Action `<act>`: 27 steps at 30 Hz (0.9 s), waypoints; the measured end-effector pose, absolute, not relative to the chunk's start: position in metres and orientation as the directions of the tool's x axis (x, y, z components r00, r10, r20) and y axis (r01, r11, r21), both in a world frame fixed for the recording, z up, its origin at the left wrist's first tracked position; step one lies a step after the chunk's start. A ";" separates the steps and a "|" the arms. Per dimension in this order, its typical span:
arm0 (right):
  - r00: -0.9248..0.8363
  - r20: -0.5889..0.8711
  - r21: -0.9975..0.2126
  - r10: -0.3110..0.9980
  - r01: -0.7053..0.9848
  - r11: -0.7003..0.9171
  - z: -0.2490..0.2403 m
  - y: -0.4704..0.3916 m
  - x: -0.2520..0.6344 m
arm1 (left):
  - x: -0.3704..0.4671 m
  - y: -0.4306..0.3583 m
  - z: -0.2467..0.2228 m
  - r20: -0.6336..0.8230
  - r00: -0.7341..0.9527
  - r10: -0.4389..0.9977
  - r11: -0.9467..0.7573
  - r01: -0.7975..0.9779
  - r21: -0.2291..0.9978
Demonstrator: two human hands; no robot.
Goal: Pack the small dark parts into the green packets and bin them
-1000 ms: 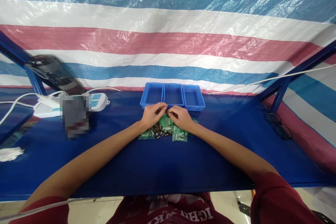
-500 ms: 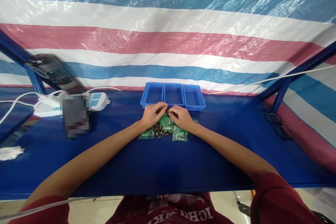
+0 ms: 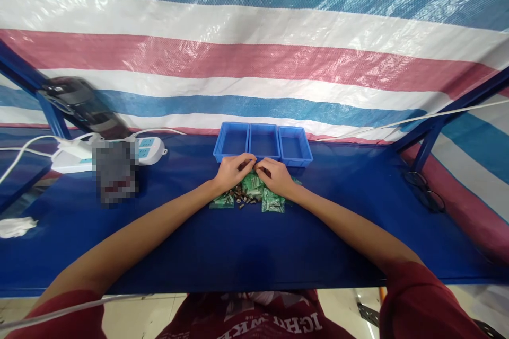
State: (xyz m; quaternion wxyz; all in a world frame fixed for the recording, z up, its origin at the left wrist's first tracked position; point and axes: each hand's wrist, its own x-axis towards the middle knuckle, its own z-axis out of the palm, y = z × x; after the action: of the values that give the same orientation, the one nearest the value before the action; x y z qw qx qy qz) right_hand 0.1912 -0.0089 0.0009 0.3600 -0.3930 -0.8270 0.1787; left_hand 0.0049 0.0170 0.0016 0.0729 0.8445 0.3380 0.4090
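My left hand (image 3: 234, 171) and my right hand (image 3: 275, 176) meet fingertip to fingertip just in front of the blue trays, fingers pinched. Whatever lies between the fingertips is too small to make out. Under and between the hands is a pile of small green-tinted plastic bags (image 3: 272, 201) with light pieces inside. Loose brown and metallic small parts (image 3: 241, 197) lie at the pile's front. Another green bag (image 3: 221, 201) rests below my left hand. Three blue trays (image 3: 264, 141) stand side by side behind the hands, with nothing visible in them.
On the left are a white power strip (image 3: 150, 151) with cables, a blurred dark object (image 3: 115, 169), a dark bottle (image 3: 85, 106) and white tissue (image 3: 16, 227). Black-framed glasses (image 3: 425, 192) lie at the right. Blue metal struts flank the blue table (image 3: 318, 249); striped sheeting hangs behind.
The view has shifted slightly. Both hands keep their pinched pose over the pile, with hardly any visible movement.
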 end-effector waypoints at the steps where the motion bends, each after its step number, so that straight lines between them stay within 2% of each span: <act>1: -0.431 0.457 -0.580 0.778 0.519 0.628 0.001 -0.009 0.191 | 0.005 0.017 0.002 0.641 0.437 0.631 -0.761 0.509 0.403; 27: -0.431 0.471 -0.584 0.770 0.502 0.638 0.000 -0.009 0.191 | 0.006 0.016 0.003 0.612 0.453 0.648 -0.751 0.518 0.410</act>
State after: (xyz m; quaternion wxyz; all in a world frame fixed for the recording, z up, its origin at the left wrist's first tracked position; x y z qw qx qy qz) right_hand 0.1913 -0.0089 -0.0003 0.3693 -0.3848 -0.8263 0.1812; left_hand 0.0058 0.0162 0.0031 0.0821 0.8485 0.3435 0.3942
